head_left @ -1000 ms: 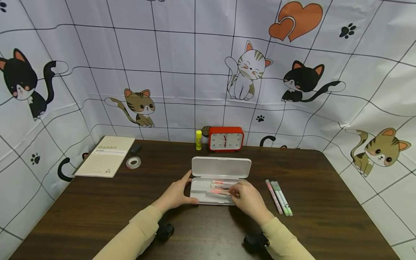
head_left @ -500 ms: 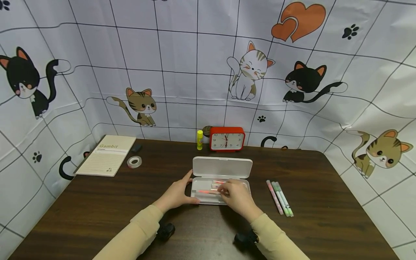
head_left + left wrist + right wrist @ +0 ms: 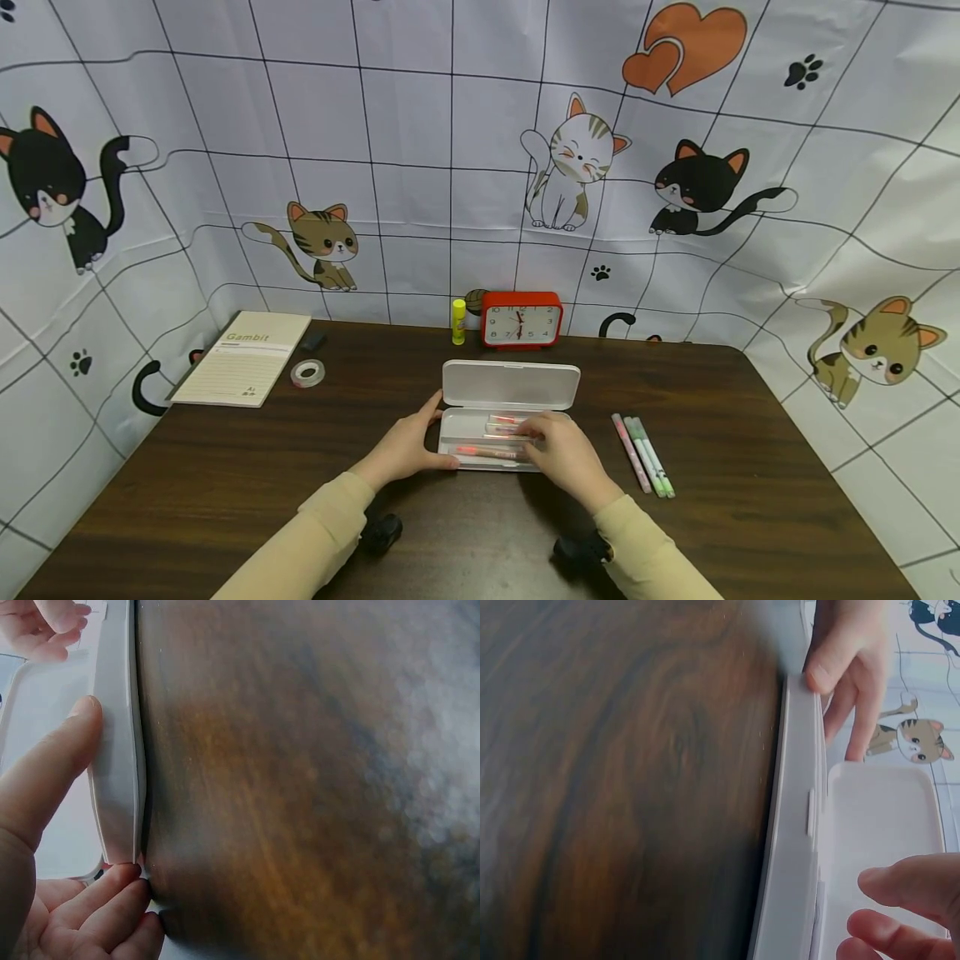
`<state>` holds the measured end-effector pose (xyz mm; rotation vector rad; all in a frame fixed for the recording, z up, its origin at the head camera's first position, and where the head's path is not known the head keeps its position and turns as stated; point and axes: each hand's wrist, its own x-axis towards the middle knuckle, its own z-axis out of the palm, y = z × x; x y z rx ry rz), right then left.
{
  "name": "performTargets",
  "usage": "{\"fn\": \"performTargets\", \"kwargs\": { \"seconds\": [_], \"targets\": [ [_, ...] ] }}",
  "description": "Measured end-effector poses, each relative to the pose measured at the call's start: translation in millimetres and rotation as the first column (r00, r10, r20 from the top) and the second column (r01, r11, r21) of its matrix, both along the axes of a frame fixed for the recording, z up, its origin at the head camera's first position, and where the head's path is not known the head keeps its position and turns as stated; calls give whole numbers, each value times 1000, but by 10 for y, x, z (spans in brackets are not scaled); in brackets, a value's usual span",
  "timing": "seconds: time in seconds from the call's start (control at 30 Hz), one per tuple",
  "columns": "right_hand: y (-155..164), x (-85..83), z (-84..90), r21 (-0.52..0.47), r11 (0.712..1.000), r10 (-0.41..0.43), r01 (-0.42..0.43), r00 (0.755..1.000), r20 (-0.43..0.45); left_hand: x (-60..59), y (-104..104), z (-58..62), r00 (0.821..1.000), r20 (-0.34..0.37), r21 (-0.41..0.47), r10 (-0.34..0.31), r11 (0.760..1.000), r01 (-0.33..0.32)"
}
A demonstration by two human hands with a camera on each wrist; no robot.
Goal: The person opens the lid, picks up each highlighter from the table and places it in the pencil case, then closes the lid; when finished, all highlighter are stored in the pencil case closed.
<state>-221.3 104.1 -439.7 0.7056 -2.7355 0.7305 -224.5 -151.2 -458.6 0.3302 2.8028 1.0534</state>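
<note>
An open white pencil case (image 3: 452, 434) lies mid-table with its lid (image 3: 510, 385) raised behind it. Several orange and pink pens (image 3: 486, 452) lie in its tray. My left hand (image 3: 438, 435) grips the case's left end, thumb (image 3: 52, 765) on the near wall and fingers round the far side. My right hand (image 3: 534, 437) hovers over the tray's right half with loosely bent fingers (image 3: 907, 889) at the pens; nothing shows between them. The right wrist view shows the case's near wall (image 3: 795, 847) and the left hand (image 3: 847, 675) on it.
Three pens (image 3: 643, 455) lie side by side on the dark wooden table (image 3: 225, 500), right of the case. At the back stand a red clock (image 3: 521, 318) and a yellow glue stick (image 3: 458, 322). A notebook (image 3: 243, 358) and a tape roll (image 3: 308, 374) lie back left.
My right hand carried an orange pen leftward and down into the front of the tray, then drew back a little to the right. My left hand has stayed on the case.
</note>
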Motion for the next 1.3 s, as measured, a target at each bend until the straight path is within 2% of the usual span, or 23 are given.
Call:
{"fn": "performTargets", "kwargs": {
  "seconds": [0.4,0.73,1.3],
  "targets": [
    [235,7,-18,-37,998,-44,44,999,-7,5,10,0,1000,0,-7,-7,1000,7],
    [419,-12,-52,-28,994,-101,102,994,36,12,2,-9,1000,6,-9,0,1000,0],
    [778,35,15,-1,987,-157,158,985,75,19,14,27,1000,12,-5,-1,1000,1]
  ]
}}
